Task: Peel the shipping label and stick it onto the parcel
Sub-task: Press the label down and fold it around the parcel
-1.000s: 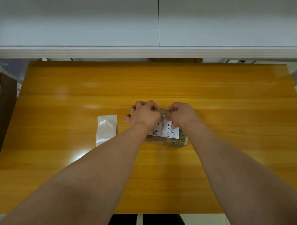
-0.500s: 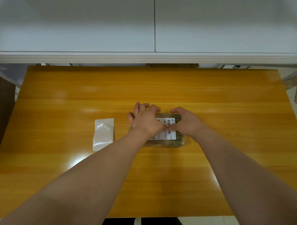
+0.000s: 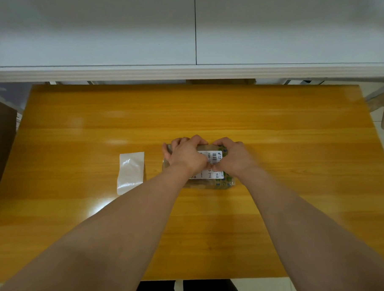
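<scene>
A small parcel in clear wrap with green print lies at the middle of the wooden table. A white shipping label with a barcode lies on its top face. My left hand rests on the parcel's left half, fingers curled over the far edge. My right hand presses on the right half, its thumb meeting the left thumb on the label. Much of the label and parcel is hidden under both hands.
The glossy white backing sheet lies flat on the table to the left of the parcel. A white cabinet front rises behind the table's far edge. Brown furniture stands at the left side.
The parcel, held tilted a second ago, now lies flat. Both hands have gone from pinching its far edge to pressing down on the label, thumbs together.
</scene>
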The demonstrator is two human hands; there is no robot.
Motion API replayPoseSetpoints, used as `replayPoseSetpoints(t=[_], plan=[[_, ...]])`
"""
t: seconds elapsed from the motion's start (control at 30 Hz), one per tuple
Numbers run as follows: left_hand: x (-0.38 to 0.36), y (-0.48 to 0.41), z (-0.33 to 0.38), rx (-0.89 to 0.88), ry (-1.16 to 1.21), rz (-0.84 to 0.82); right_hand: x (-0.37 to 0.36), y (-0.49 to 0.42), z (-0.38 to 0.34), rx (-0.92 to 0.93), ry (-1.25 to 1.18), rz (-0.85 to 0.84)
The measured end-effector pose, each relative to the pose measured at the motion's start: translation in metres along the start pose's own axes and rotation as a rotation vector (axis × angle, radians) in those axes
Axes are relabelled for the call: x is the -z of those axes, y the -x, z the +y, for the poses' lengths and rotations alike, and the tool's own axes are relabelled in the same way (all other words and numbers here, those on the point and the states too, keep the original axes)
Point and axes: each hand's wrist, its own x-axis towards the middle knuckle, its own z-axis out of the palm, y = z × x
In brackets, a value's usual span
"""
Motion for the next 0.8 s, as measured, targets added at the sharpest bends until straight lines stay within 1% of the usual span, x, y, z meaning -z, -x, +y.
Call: replayPoseSetpoints(t=[0.23,0.63,0.8], plan=[[-0.0009,-0.0016,-0.0010,0.004,0.022,0.019,-0.0024,-0.0061,-0.0006,-0.022,-0.059,-0.012],[-0.0018,-0.0028,-0.0008,0.009,0.038,0.040,-0.0022,-0.0078,-0.0044,-0.066,-0.063,-0.004],[-0.0030,-0.0052,0.0024,0.051,0.060,0.067,0.0003,-0.0073,-0.0066,-0.087,-0.172,0.015]])
